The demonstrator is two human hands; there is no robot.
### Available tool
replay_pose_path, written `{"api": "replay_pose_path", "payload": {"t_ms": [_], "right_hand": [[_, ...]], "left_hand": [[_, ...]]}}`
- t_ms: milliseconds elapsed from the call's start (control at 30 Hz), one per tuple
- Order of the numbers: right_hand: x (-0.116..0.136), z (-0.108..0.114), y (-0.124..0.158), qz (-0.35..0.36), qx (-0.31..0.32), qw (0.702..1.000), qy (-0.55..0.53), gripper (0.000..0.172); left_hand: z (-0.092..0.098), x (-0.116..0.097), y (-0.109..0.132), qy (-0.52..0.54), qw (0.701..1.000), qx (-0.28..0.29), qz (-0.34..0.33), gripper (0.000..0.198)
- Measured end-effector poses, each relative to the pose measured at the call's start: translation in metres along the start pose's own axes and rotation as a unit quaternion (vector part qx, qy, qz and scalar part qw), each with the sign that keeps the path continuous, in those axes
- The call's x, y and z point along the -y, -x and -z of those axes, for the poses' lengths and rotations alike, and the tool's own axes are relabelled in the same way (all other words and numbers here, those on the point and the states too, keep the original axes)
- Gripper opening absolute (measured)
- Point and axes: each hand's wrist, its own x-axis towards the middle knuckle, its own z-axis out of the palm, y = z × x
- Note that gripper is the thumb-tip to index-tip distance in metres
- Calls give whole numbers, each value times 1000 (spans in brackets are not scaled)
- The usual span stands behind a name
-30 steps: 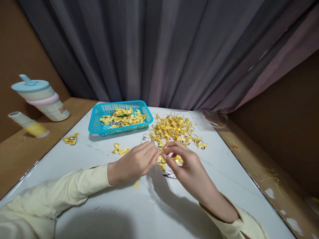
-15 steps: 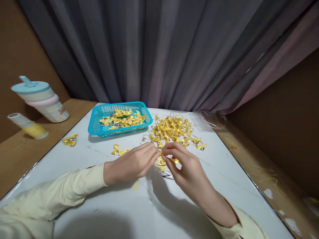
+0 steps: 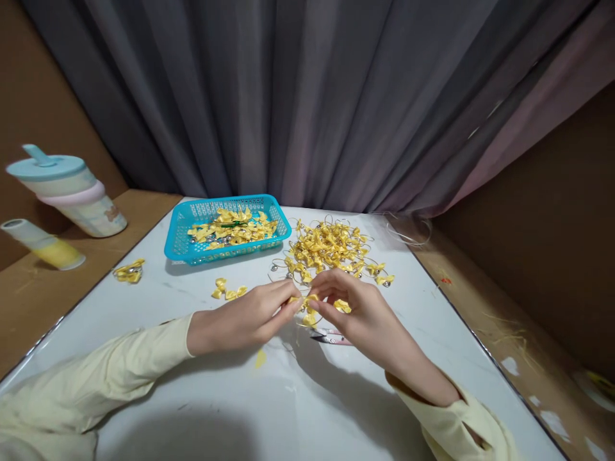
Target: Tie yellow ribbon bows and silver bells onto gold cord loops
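My left hand (image 3: 245,317) and my right hand (image 3: 358,314) meet at the middle of the white table (image 3: 307,397), fingertips pinched together on a small yellow ribbon bow (image 3: 307,307) with a thin wire loop. Just behind them lies a pile of yellow bows with wire rings and silver beads (image 3: 329,250). A pink-handled tool (image 3: 331,336) lies on the table under my right hand.
A blue plastic basket (image 3: 182,240) with more yellow bows sits at the back left. Loose bows (image 3: 228,291) lie near it, another bunch (image 3: 127,272) at the left edge. A lidded cup (image 3: 72,192) and a yellow tube (image 3: 41,243) stand on the wooden ledge. Grey curtain behind.
Both hands stayed pinched on the bow and shifted slightly left; the pink-handled tool under my right hand is now more exposed.
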Motion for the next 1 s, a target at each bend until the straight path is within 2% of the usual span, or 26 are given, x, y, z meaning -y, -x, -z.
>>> {"api": "replay_pose_path", "payload": {"t_ms": [100,167,233,333,433,567,667,767,1000], "right_hand": [[-5,10,-7,-27,27,999,-35,17],[-8,19,-12,-35,23,999,-19,18],[-10,26,-15,-35,48,998,12,15],[-15,27,-16,-67,172,983,-12,21],[-21,14,-17,-131,288,942,-108,33],[-28,-2,-21,-156,343,909,-181,9],[-30,-4,-22,-165,308,915,-202,13],[-27,-2,-23,-173,216,936,-218,15],[-9,-4,-17,-126,35,965,-229,15]], "left_hand": [[3,-2,1,13,999,16,24,23],[7,-3,1,22,998,27,50,25],[10,-5,1,37,996,43,70,27],[17,-8,-1,84,990,78,82,30],[23,-10,-2,139,981,99,93,30],[25,-13,-1,156,977,111,98,30],[21,-15,3,120,984,112,74,28],[14,-17,6,82,989,106,55,26],[9,-14,5,57,992,88,63,28]]}}
